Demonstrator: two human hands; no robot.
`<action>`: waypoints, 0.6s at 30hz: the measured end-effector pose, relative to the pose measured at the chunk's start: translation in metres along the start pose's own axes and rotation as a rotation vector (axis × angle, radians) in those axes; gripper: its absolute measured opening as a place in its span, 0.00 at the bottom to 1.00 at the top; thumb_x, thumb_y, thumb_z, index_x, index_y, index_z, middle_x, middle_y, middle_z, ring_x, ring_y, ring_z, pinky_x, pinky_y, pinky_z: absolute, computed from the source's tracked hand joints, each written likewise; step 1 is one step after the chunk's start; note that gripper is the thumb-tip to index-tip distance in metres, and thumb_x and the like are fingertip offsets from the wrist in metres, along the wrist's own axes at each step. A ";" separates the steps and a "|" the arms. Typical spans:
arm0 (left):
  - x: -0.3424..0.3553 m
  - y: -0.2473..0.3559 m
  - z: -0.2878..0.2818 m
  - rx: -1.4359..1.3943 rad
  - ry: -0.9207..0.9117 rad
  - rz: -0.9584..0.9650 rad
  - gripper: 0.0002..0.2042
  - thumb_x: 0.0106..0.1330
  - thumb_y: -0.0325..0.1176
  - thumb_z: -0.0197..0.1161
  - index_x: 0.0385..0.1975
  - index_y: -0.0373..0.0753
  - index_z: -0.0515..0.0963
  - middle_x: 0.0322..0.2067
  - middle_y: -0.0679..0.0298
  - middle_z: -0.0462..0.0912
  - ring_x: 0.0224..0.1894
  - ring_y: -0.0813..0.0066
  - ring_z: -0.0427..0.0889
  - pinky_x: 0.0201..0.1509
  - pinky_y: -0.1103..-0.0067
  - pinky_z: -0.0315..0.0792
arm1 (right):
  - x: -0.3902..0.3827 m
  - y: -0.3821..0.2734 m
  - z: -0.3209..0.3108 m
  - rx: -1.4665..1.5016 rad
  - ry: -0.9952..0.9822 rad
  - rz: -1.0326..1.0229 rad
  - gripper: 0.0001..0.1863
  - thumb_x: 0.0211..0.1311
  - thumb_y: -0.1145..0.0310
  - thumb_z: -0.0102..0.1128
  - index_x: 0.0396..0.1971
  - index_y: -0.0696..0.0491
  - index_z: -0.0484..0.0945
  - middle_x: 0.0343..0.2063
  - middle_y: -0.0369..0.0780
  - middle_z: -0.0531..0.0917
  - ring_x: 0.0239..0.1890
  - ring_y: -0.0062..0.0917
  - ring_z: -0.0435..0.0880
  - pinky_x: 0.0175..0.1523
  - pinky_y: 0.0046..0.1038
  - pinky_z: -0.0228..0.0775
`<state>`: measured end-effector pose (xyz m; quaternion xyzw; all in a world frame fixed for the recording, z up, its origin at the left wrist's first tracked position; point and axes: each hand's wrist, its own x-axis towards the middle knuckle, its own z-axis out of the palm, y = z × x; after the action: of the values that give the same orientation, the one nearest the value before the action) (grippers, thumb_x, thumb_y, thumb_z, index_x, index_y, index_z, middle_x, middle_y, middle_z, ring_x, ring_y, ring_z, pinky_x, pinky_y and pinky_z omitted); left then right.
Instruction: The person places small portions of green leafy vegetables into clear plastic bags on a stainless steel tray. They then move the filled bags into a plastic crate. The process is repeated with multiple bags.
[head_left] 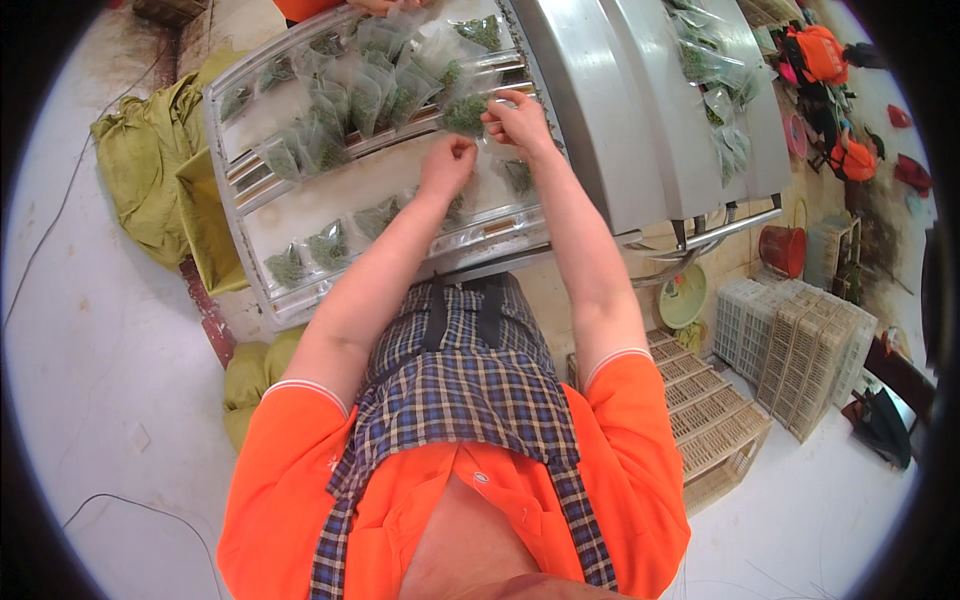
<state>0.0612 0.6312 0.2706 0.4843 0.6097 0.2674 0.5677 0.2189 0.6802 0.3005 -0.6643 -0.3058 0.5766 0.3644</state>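
Observation:
Both my hands are over the white bed of a metal machine (400, 170) covered with clear plastic bags of small green produce. My right hand (517, 122) pinches the edge of a filled clear bag (465, 115). Just below that bag, my left hand (447, 165) is closed with fingertips together; whatever is in them is too small to make out. Several upright bags (370, 92) crowd the middle strip to the left. Along the near strip lie more bags (327, 245), partly hidden by my left forearm.
At the far edge a co-worker's hand (385, 5) touches the bed. The rounded metal lid (640, 110) stands to the right, with bags (722, 110) on it. Plastic crates (710, 420), a red bucket (782, 250) and yellow-green sacks (150, 170) stand around; cables cross the floor.

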 end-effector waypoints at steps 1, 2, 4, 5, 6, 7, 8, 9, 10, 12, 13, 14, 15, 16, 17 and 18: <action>0.006 -0.002 -0.005 -0.052 0.033 0.012 0.11 0.64 0.37 0.62 0.40 0.37 0.79 0.27 0.64 0.83 0.26 0.78 0.81 0.26 0.80 0.72 | 0.005 0.005 0.008 0.104 0.010 0.015 0.12 0.58 0.73 0.58 0.42 0.57 0.78 0.27 0.39 0.85 0.29 0.20 0.83 0.30 0.24 0.75; 0.008 0.003 -0.011 -0.159 0.047 -0.064 0.14 0.66 0.42 0.62 0.40 0.37 0.79 0.28 0.65 0.82 0.25 0.79 0.80 0.23 0.82 0.71 | 0.005 0.005 0.014 0.206 0.018 0.037 0.13 0.58 0.73 0.58 0.43 0.57 0.78 0.27 0.37 0.85 0.29 0.17 0.82 0.29 0.22 0.74; 0.013 0.007 -0.028 -0.500 0.029 -0.296 0.17 0.66 0.45 0.62 0.40 0.36 0.79 0.27 0.66 0.80 0.24 0.78 0.79 0.23 0.82 0.71 | -0.004 0.012 0.015 0.212 -0.015 -0.072 0.11 0.58 0.72 0.60 0.42 0.56 0.78 0.29 0.37 0.85 0.29 0.17 0.82 0.32 0.20 0.73; 0.014 0.005 -0.038 -0.676 0.026 -0.414 0.18 0.66 0.47 0.62 0.40 0.36 0.79 0.27 0.66 0.80 0.23 0.77 0.78 0.23 0.82 0.72 | -0.014 0.014 0.016 0.211 -0.037 -0.124 0.10 0.59 0.71 0.60 0.41 0.56 0.78 0.30 0.37 0.84 0.30 0.17 0.82 0.34 0.19 0.73; 0.015 0.005 -0.045 -0.749 -0.030 -0.493 0.18 0.66 0.49 0.62 0.36 0.37 0.78 0.24 0.68 0.78 0.22 0.78 0.76 0.23 0.83 0.73 | -0.022 0.019 0.009 0.095 -0.113 -0.197 0.09 0.58 0.72 0.60 0.39 0.56 0.80 0.31 0.36 0.85 0.33 0.17 0.82 0.36 0.20 0.74; 0.015 0.004 -0.050 -0.751 -0.070 -0.519 0.17 0.66 0.47 0.62 0.35 0.37 0.78 0.24 0.68 0.78 0.23 0.79 0.77 0.23 0.84 0.73 | -0.028 0.023 0.002 0.067 -0.143 -0.211 0.09 0.57 0.72 0.60 0.37 0.57 0.81 0.31 0.36 0.85 0.33 0.17 0.82 0.37 0.20 0.74; 0.014 0.001 -0.053 -0.751 -0.112 -0.547 0.15 0.65 0.46 0.63 0.33 0.38 0.77 0.24 0.68 0.78 0.23 0.79 0.77 0.23 0.84 0.73 | -0.039 0.024 -0.003 0.039 -0.170 -0.222 0.08 0.57 0.72 0.61 0.36 0.57 0.82 0.31 0.36 0.85 0.33 0.16 0.82 0.37 0.20 0.74; 0.012 -0.001 -0.055 -0.750 -0.153 -0.576 0.14 0.65 0.45 0.63 0.32 0.39 0.77 0.25 0.68 0.78 0.23 0.80 0.77 0.24 0.85 0.73 | -0.047 0.025 -0.009 0.012 -0.198 -0.233 0.08 0.56 0.71 0.61 0.34 0.58 0.83 0.30 0.36 0.85 0.33 0.16 0.82 0.37 0.20 0.75; 0.009 -0.006 -0.054 -0.738 -0.213 -0.533 0.11 0.65 0.40 0.65 0.30 0.40 0.76 0.24 0.68 0.77 0.23 0.82 0.76 0.24 0.87 0.72 | -0.050 0.025 -0.014 0.012 -0.236 -0.185 0.09 0.55 0.72 0.61 0.35 0.58 0.83 0.30 0.36 0.84 0.33 0.16 0.81 0.38 0.20 0.75; 0.005 -0.011 -0.054 -0.740 -0.250 -0.559 0.07 0.63 0.36 0.65 0.30 0.40 0.77 0.23 0.69 0.77 0.22 0.82 0.76 0.23 0.87 0.72 | -0.054 0.018 -0.026 0.039 -0.332 -0.087 0.10 0.54 0.72 0.62 0.37 0.58 0.83 0.29 0.35 0.84 0.32 0.16 0.81 0.37 0.21 0.74; 0.002 -0.014 -0.056 -0.742 -0.268 -0.571 0.06 0.62 0.34 0.66 0.30 0.40 0.77 0.23 0.70 0.78 0.22 0.82 0.76 0.23 0.87 0.72 | -0.055 0.014 -0.031 0.052 -0.382 -0.038 0.11 0.53 0.72 0.62 0.37 0.58 0.83 0.29 0.35 0.84 0.32 0.16 0.80 0.37 0.21 0.74; -0.004 -0.011 -0.056 -0.709 -0.310 -0.527 0.05 0.62 0.32 0.65 0.32 0.39 0.78 0.23 0.70 0.78 0.22 0.82 0.76 0.23 0.87 0.72 | -0.056 0.014 -0.039 -0.039 -0.415 -0.065 0.11 0.53 0.72 0.63 0.37 0.58 0.82 0.28 0.35 0.84 0.31 0.16 0.80 0.36 0.21 0.73; -0.010 -0.008 -0.059 -0.676 -0.352 -0.482 0.06 0.61 0.31 0.65 0.34 0.38 0.78 0.24 0.69 0.78 0.23 0.82 0.76 0.23 0.87 0.72 | -0.057 0.015 -0.046 -0.131 -0.449 -0.091 0.12 0.52 0.72 0.63 0.37 0.58 0.81 0.27 0.35 0.83 0.31 0.16 0.80 0.36 0.21 0.73; -0.017 -0.005 -0.060 -0.645 -0.392 -0.437 0.06 0.61 0.29 0.65 0.36 0.37 0.78 0.24 0.69 0.79 0.23 0.82 0.76 0.23 0.87 0.72 | -0.059 0.015 -0.052 -0.223 -0.484 -0.116 0.12 0.51 0.72 0.64 0.37 0.58 0.80 0.27 0.35 0.83 0.30 0.16 0.80 0.35 0.21 0.72; -0.027 -0.002 -0.060 -0.504 -0.383 -0.375 0.09 0.61 0.28 0.64 0.40 0.37 0.77 0.25 0.68 0.79 0.22 0.82 0.76 0.23 0.86 0.73 | -0.065 0.010 -0.057 -0.328 -0.490 -0.121 0.12 0.50 0.71 0.64 0.37 0.58 0.79 0.26 0.35 0.83 0.30 0.16 0.80 0.35 0.21 0.72; -0.036 0.001 -0.062 -0.362 -0.371 -0.312 0.12 0.61 0.27 0.64 0.45 0.36 0.76 0.26 0.68 0.79 0.22 0.82 0.76 0.23 0.86 0.73 | -0.072 0.003 -0.060 -0.432 -0.497 -0.128 0.13 0.50 0.71 0.64 0.36 0.58 0.78 0.25 0.35 0.83 0.30 0.15 0.80 0.35 0.20 0.71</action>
<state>-0.0013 0.6133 0.3000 0.3163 0.5047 0.1884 0.7808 0.2672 0.6116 0.3413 -0.5447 -0.5416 0.6187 0.1647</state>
